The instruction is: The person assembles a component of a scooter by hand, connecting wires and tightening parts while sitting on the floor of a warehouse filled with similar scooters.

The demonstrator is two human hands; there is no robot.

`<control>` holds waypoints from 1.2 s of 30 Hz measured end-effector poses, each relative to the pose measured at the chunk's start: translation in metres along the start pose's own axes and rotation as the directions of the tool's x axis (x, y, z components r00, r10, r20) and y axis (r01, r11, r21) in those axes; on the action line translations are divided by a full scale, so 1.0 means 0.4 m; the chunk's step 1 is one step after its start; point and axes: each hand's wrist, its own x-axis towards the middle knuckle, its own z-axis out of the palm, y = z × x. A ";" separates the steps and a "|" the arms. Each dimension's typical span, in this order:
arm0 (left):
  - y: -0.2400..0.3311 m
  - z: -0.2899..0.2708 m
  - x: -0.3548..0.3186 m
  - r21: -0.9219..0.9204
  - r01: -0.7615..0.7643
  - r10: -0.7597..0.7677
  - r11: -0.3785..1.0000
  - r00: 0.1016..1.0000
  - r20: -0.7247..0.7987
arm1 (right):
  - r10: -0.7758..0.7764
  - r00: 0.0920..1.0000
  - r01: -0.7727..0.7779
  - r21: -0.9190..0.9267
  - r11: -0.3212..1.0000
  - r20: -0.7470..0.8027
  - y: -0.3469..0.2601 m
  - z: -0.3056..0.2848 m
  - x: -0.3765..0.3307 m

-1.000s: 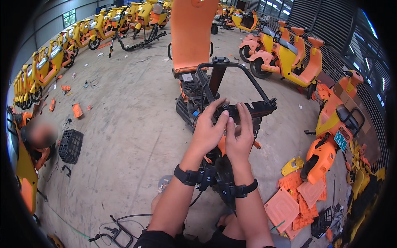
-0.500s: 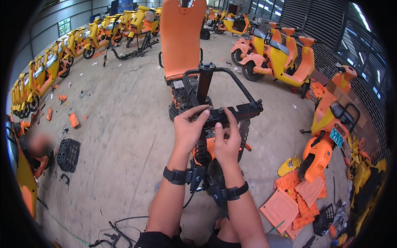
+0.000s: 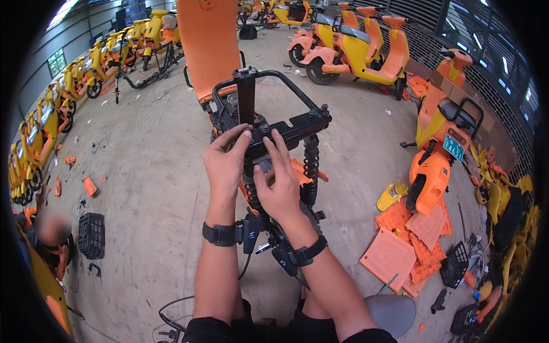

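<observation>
Black bracket [image 3: 286,130] atop the scooter fork [image 3: 310,166]: pinched by left hand [image 3: 226,166] and right hand [image 3: 280,186], fingertips closed on it; best kept level, grip even.

Both forearms are bare from wrist to elbow, entering from the lower middle of the frame. The left hand [image 3: 226,163] has a black band around its wrist carrying a small black box-shaped unit on the inner side. The right hand [image 3: 280,191] wears a matching black strap with a similar black module, and dark clothing shows at the bottom edge of the frame.
</observation>
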 end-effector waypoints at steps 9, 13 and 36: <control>0.011 0.018 -0.003 0.019 -0.005 0.008 1.000 0.989 -0.147 | -0.115 0.993 0.116 -0.080 0.990 0.018 0.013 -0.016 -0.023; 0.004 0.042 -0.018 0.032 -0.025 0.029 0.999 0.992 -0.122 | -0.049 0.998 0.047 -0.054 0.997 -0.038 0.016 -0.033 -0.036; 0.023 -0.070 -0.040 0.070 0.112 -0.131 0.991 0.910 0.393 | 0.075 0.997 -0.072 -0.408 0.910 -0.009 0.138 -0.270 0.310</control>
